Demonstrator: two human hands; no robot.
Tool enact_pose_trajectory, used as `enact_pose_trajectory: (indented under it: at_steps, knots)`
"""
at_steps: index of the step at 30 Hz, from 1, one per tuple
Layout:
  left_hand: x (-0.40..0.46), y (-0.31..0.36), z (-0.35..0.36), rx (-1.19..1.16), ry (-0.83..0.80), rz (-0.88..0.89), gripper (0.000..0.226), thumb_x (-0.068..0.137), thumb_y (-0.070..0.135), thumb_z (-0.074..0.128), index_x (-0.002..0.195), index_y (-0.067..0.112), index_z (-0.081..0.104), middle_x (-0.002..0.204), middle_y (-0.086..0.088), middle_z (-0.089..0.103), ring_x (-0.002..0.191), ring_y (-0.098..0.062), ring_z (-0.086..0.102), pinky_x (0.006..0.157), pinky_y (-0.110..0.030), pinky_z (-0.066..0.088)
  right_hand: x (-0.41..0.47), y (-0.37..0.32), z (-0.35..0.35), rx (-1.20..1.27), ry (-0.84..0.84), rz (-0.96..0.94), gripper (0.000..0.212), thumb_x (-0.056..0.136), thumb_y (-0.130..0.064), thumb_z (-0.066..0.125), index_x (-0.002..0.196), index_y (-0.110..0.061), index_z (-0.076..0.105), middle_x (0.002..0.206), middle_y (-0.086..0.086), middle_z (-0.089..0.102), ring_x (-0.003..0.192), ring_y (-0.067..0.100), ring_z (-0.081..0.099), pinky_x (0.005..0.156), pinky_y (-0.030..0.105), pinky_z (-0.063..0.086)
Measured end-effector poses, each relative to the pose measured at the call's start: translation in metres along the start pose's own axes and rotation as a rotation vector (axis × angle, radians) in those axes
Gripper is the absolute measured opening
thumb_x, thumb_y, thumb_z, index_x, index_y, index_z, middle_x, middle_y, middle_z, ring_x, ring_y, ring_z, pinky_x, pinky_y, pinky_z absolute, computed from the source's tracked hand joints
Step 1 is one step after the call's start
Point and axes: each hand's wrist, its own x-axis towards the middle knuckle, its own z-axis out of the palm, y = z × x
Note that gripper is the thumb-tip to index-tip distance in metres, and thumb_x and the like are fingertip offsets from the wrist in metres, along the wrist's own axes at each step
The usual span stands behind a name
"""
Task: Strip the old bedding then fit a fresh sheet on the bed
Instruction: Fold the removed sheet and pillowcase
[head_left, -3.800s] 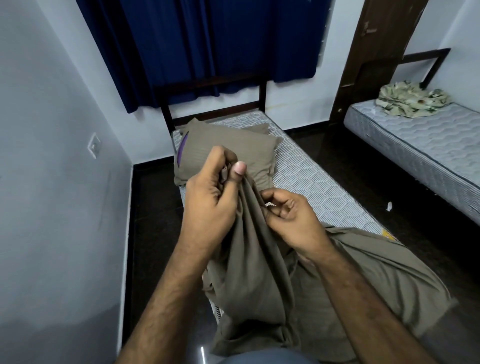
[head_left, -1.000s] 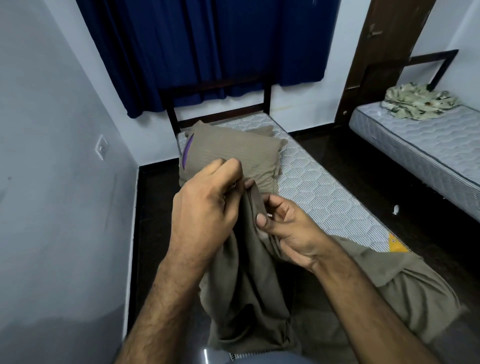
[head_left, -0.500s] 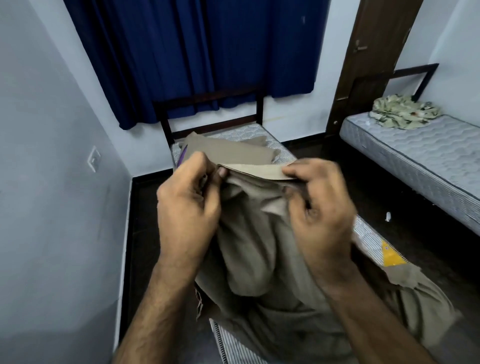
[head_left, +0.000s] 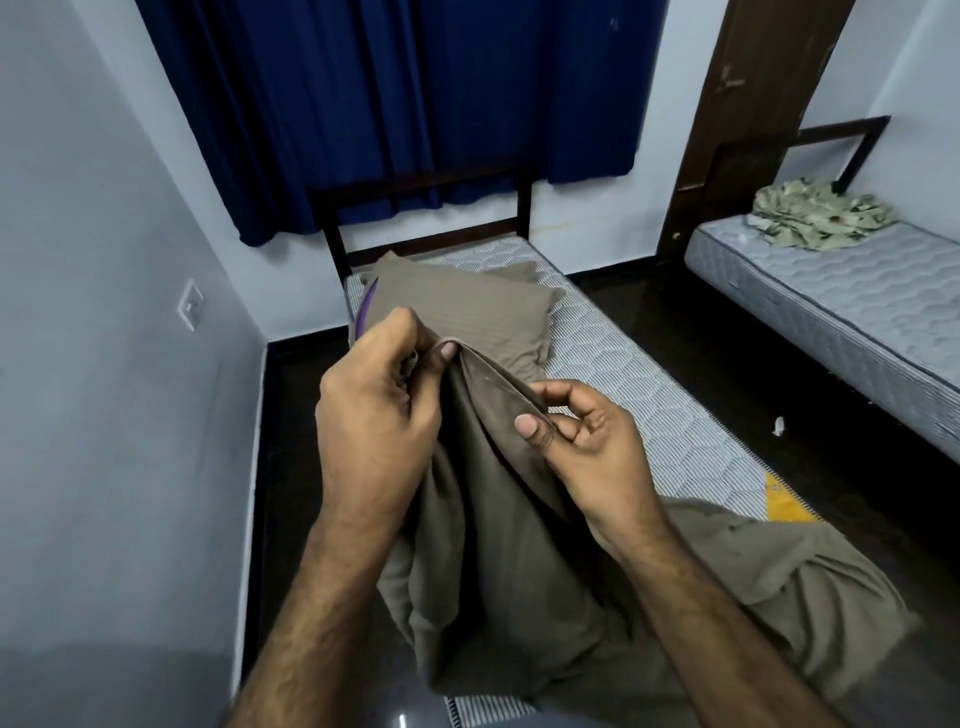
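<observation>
A brown sheet (head_left: 519, 587) hangs bunched from my hands and spreads over the foot of the narrow bed. My left hand (head_left: 379, 415) pinches its hemmed edge up high. My right hand (head_left: 582, 441) grips the same edge a little lower and to the right, thumb on top. The bare quilted mattress (head_left: 649, 400) shows beyond my hands. At the head of the bed lies a brown pillow (head_left: 467, 312), a strip of purple showing at its left end.
A grey wall (head_left: 104, 415) with a switch plate stands close on the left, a dark floor strip between it and the bed. A second bed (head_left: 857, 301) at right carries crumpled patterned cloth (head_left: 821, 218). Blue curtain (head_left: 405, 104) and dark door (head_left: 753, 104) behind.
Half a second ago both hands held the edge stretched flat at chest height. My right hand has since dropped and turned palm up, and the edge now slopes down to the right.
</observation>
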Motion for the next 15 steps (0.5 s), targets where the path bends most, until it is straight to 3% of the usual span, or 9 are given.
enact_pose_trajectory:
  at_steps: [3,5,8,15]
  knots:
    - [-0.002,-0.001,-0.002,0.039,-0.016,0.006,0.025,0.094,0.018,0.07,0.078,0.012,0.052,0.074,0.003,0.058,0.069,-0.019,0.055,0.061,-0.045,0.046,0.002,0.01,-0.002,0.065,0.005,0.024,0.03,0.078,-0.014,0.082,0.106,-0.014,0.071,0.106,0.023,0.073,0.096,0.032,0.069,0.1,0.06,0.047]
    - [-0.003,0.0,-0.003,0.046,-0.014,0.013,0.026,0.094,0.017,0.071,0.077,0.013,0.052,0.074,0.003,0.059,0.07,-0.018,0.055,0.061,-0.044,0.046,0.003,0.013,-0.003,0.103,-0.006,0.022,0.034,0.076,-0.013,0.085,0.107,-0.01,0.07,0.111,0.026,0.071,0.097,0.031,0.068,0.099,0.052,0.049]
    - [-0.003,0.0,-0.003,0.053,-0.001,0.025,0.027,0.093,0.017,0.072,0.076,0.015,0.05,0.073,0.004,0.058,0.068,-0.015,0.053,0.061,-0.041,0.046,0.006,0.012,-0.005,0.186,-0.022,0.025,0.032,0.075,-0.005,0.077,0.106,-0.005,0.068,0.102,0.013,0.073,0.086,0.017,0.07,0.085,0.027,0.057]
    - [-0.005,-0.008,-0.005,0.076,-0.05,0.015,0.023,0.093,0.019,0.072,0.079,0.015,0.054,0.074,0.004,0.059,0.072,-0.018,0.056,0.063,-0.045,0.048,0.009,-0.002,-0.016,0.147,0.119,-0.077,0.03,0.068,-0.003,0.078,0.097,-0.003,0.071,0.09,0.005,0.076,0.079,0.01,0.069,0.08,0.019,0.054]
